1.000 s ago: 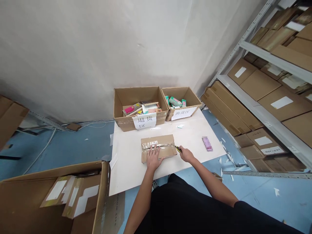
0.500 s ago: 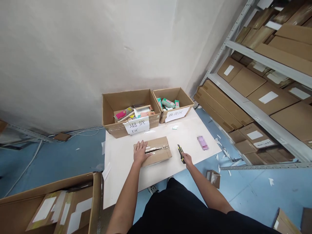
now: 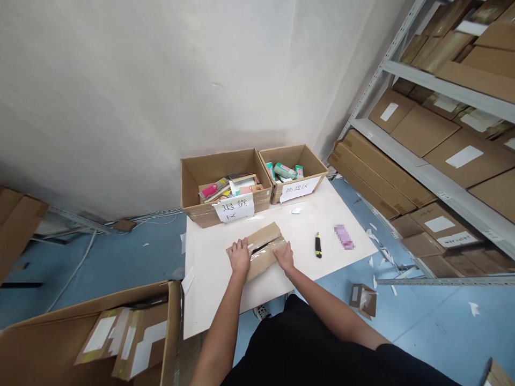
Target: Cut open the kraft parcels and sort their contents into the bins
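A small cardboard box [image 3: 261, 236] lies on the white table [image 3: 209, 289], with a dark slit along its taped top seam. My left hand [image 3: 240, 257] grips its left end, fingers over the top. At the right end my right hand [image 3: 285, 256] holds the box too, thumb and fingers against its edge. The box sits slightly turned. To the right, a black and yellow utility knife [image 3: 318, 245] lies on the table. Beyond it is a blurred-out purple item [image 3: 344, 237].
Two open cartons with paper signs, the left one [image 3: 225, 161] and the right one [image 3: 293, 155], hold small packages at the table's back. A large carton [image 3: 173, 321] with parcels stands front left. Shelves [image 3: 426, 166] of boxes line the right; scraps and a small box [image 3: 362, 300] lie on the floor.
My right hand has put the utility knife down on the table and moved left onto the box. The box has turned, its right end swinging away from me. The view has shifted slightly.
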A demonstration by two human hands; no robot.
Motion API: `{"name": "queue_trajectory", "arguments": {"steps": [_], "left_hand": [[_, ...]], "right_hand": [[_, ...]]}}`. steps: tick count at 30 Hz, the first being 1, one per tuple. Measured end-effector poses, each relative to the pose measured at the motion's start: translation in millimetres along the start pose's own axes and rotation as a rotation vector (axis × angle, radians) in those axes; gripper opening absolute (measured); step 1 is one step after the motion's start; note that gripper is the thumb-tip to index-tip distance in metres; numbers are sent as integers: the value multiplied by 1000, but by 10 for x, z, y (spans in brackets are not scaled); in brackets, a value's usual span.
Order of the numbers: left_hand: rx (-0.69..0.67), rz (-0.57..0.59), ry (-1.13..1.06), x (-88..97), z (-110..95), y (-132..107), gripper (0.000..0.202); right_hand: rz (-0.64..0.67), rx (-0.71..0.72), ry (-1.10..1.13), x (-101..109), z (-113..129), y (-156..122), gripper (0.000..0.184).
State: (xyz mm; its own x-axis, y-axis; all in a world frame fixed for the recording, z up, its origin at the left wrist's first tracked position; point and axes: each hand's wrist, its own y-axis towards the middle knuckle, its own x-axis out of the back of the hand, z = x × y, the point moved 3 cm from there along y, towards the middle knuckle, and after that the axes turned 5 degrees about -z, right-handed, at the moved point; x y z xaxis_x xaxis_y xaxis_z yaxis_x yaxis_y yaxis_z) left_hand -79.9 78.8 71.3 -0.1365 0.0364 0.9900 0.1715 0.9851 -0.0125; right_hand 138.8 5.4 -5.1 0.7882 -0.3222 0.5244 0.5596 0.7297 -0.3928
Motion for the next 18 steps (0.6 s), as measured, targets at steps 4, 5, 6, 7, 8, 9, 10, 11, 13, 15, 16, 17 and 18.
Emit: {"name": "queue_trajectory", "arguments": {"steps": [4,5,6,7,8,9,10,11,13,15,16,17,18], "left_hand": [[243,134,-113,160,222,9,55],[293,170,-160,195,305,25,60],[331,202,-212,224,393,39,62],[360,227,-264,246,483,46,61],[383,245,-308,261,569,41,58],[403,257,-344,267,647,22,54],[419,262,-368,266,708,-12,51],[433,255,-380,261,750,-58,48],[458,211,-375,245,767,-168,47],[496,163,-365,227,713,-269,48],[515,145,-360,221,673,-306,49],[532,135,-354,217,633,-330,50],[546,131,-348,215,601,-343,50]], "right_hand": [[20,121,-45,-94,569,323,108],[24,138,-62,-101,693,398,105],[21,138,-83,-115,799,454,103],[7,130,-104,-141,886,487,99],[-14,127,-118,-183,956,493,96],[-36,141,-128,-240,1010,471,93],[-51,171,-142,-314,1047,424,91],[-57,213,-166,-399,1067,356,92],[-39,305,-247,-580,1057,192,103],[4,346,-328,-719,1002,57,117],[27,343,-342,-753,973,22,121],[55,337,-333,-761,953,12,123],[87,338,-303,-742,944,26,122]]}}
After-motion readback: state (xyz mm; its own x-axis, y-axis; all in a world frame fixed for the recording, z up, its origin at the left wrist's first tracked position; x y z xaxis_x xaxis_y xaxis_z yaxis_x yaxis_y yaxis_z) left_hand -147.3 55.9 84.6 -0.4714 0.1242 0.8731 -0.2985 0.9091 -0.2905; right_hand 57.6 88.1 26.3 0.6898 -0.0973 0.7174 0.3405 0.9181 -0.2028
